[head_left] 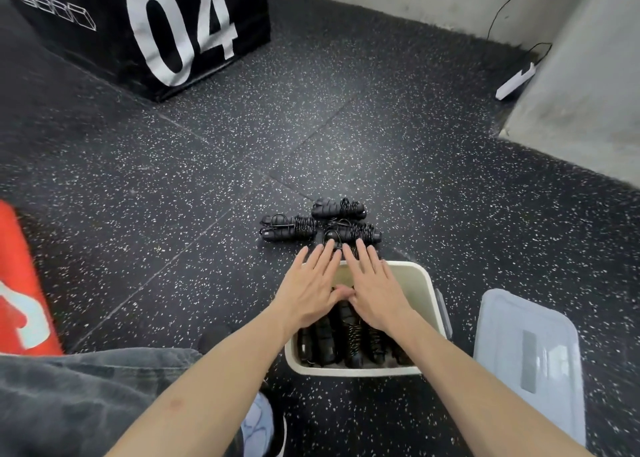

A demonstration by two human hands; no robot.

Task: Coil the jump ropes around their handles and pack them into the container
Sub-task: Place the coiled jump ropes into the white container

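Your left hand (pixel 310 285) and right hand (pixel 375 288) are stretched out flat side by side over the far half of the bin (pixel 427 285), low in the centre of the frame. All fingers are straight and slightly spread, thumbs touching, and neither hand holds anything. Under your wrists, several coiled ropes (pixel 341 339) lie packed side by side in the bin. Three more coiled ropes (pixel 320 223) sit on the floor (pixel 173 179) just beyond your fingertips. The lid (pixel 528 359) lies on the floor right of the bin. A black box (pixel 104 24) marked 04 stands upper left.
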